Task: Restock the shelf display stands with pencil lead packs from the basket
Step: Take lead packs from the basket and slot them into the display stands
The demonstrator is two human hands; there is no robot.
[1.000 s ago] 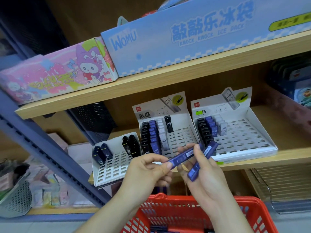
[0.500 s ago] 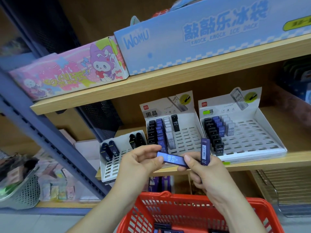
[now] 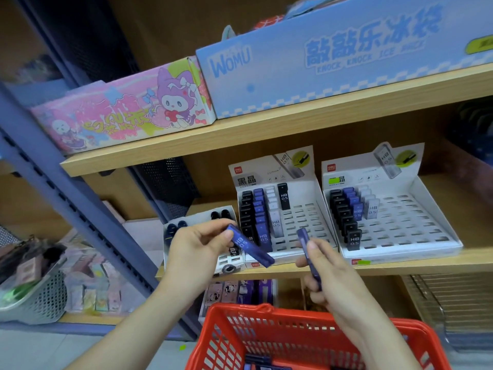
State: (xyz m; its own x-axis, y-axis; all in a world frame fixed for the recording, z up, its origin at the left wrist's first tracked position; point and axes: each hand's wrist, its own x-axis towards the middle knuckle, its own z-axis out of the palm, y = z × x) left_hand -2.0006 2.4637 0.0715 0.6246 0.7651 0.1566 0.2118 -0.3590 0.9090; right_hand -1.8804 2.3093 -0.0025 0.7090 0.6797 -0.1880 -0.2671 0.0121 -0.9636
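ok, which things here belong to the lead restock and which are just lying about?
Job: left hand, blue lead pack; right hand, second blue pack; red basket; middle stand; right stand; small left stand.
Lying about: pink cartoon box; blue ice-pack box; grey mesh bin.

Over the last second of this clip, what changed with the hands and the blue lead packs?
The two packs, held crossed together a second ago, have been pulled apart. The left hand drew one blue pack leftward and holds it tilted. The right hand keeps the other blue pack nearly upright. Nothing has been slotted in: the display stands and red basket look unchanged.
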